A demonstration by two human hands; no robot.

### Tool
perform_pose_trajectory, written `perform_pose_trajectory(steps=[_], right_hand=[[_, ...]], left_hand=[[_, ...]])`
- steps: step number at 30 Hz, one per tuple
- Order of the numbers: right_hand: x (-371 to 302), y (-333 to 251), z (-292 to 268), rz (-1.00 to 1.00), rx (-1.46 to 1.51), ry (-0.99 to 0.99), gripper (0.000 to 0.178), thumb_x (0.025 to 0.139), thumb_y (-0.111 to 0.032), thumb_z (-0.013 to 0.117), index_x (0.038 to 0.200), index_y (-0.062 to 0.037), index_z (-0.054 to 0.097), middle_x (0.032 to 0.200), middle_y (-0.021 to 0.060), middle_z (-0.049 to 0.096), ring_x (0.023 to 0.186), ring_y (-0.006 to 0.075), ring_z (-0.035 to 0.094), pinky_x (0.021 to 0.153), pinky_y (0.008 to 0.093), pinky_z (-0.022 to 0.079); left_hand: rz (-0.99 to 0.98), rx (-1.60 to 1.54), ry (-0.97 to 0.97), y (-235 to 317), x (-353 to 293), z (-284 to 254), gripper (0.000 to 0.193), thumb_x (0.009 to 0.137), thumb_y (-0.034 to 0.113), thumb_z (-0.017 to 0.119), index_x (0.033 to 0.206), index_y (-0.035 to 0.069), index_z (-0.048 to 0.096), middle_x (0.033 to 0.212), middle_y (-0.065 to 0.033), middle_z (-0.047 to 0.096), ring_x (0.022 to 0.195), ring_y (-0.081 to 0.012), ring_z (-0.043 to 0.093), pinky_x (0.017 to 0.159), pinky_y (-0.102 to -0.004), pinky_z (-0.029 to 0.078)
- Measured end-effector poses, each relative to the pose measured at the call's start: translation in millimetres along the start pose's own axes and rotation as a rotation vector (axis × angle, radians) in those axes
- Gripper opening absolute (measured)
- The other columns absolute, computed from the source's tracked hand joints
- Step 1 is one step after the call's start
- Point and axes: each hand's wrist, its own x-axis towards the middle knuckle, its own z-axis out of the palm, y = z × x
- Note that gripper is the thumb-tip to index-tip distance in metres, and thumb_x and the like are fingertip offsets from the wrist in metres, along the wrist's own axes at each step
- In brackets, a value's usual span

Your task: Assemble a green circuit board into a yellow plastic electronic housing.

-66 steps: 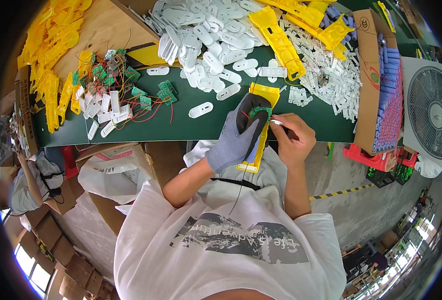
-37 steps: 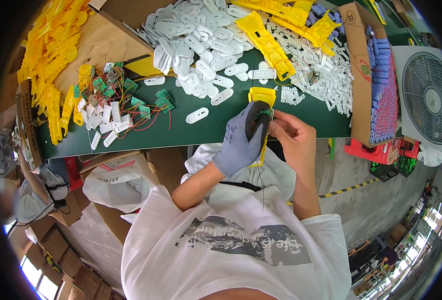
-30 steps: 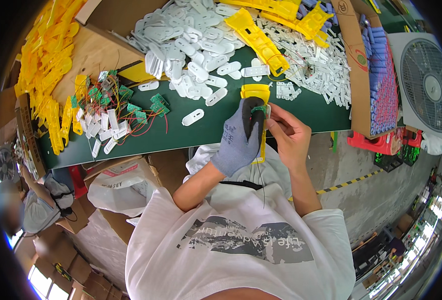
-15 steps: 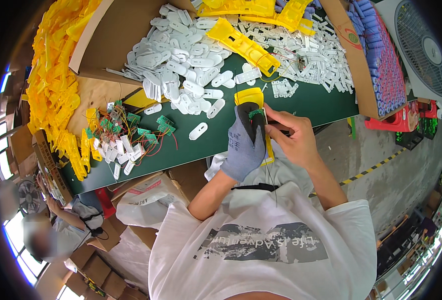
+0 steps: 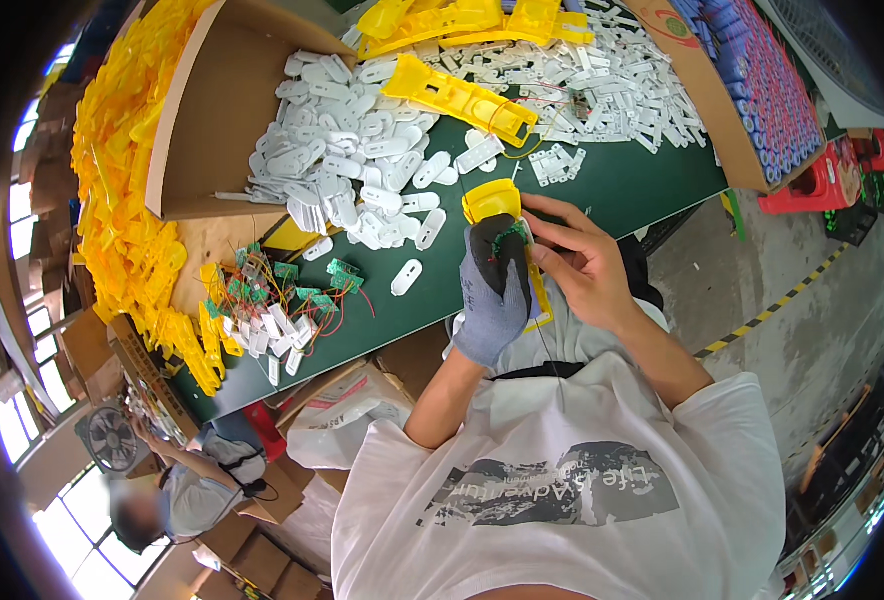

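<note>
My left hand (image 5: pixel 492 295), in a grey glove with dark palm and fingers, is closed round a long yellow plastic housing (image 5: pixel 492 200) just off the table's front edge. A small green circuit board (image 5: pixel 511 236) shows at the gloved fingertips, against the housing. My bare right hand (image 5: pixel 587 262) pinches the housing's right edge, its thumb and fingers bent against it. A thin pale strip lies along that edge, partly hidden by the fingers. From below the housing a thin dark wire hangs down in front of my shirt.
On the green table (image 5: pixel 432 300) lie white oval covers (image 5: pixel 362 150), wired circuit boards (image 5: pixel 262 290), small white plates (image 5: pixel 622 90) and another yellow housing (image 5: pixel 462 100). Yellow parts (image 5: pixel 132 180) heap at left; a carton of purple cylindrical cells (image 5: pixel 752 90) stands right. A co-worker (image 5: pixel 202 490) sits lower left.
The view has swung, so the table and its piles sit differently in the picture. Both hands stay at the housing; my right fingers are more spread along its edge.
</note>
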Motion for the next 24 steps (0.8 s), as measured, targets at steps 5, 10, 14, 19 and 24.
perform_pose_trajectory(steps=[5,10,14,19,24], right_hand=[[-4,2,1,-0.021,-0.045,-0.019,0.034,0.088,0.005,0.056,0.122,0.0039,0.058,0.132,0.0148,0.053,0.108,0.0180,0.060,0.088,0.0274,0.051],[-2,-2,-7,-0.161,-0.154,-0.040,0.035,0.085,0.004,0.059,0.120,0.0048,0.058,0.132,0.0183,0.054,0.111,0.0231,0.060,0.089,0.0300,0.050],[3,-12,-27,-0.286,-0.058,-0.088,0.036,0.086,0.002,0.057,0.121,0.0060,0.057,0.136,0.0199,0.049,0.115,0.0255,0.057,0.094,0.0316,0.046],[26,-45,-53,-0.389,-0.029,-0.113,0.039,0.087,0.001,0.055,0.126,0.0047,0.053,0.137,0.0200,0.048,0.113,0.0240,0.057,0.095,0.0318,0.044],[53,-67,-79,-0.193,-0.088,0.024,0.050,0.090,-0.004,0.053,0.139,-0.0040,0.042,0.130,0.0148,0.055,0.100,0.0185,0.060,0.087,0.0307,0.047]], left_hand=[[0.066,0.060,-0.067,-4,0,-6,0.022,0.090,-0.002,0.047,0.112,-0.001,0.048,0.089,-0.0158,0.058,0.071,-0.0227,0.059,0.064,-0.0338,0.048],[0.087,0.102,-0.126,0,2,-9,0.027,0.087,-0.006,0.046,0.114,-0.004,0.047,0.093,-0.0167,0.058,0.079,-0.0236,0.061,0.069,-0.0342,0.049],[0.309,0.222,-0.168,37,20,-4,0.035,0.083,-0.005,0.050,0.118,-0.006,0.046,0.095,-0.0199,0.057,0.082,-0.0297,0.060,0.073,-0.0365,0.049],[0.457,0.327,-0.261,71,58,6,0.037,0.080,-0.003,0.052,0.117,-0.004,0.049,0.098,-0.0226,0.057,0.084,-0.0404,0.058,0.074,-0.0385,0.049],[-0.072,-0.076,-0.382,103,120,33,0.035,0.086,0.001,0.055,0.120,-0.002,0.049,0.106,-0.0144,0.057,0.091,-0.0202,0.056,0.080,-0.0311,0.046]])
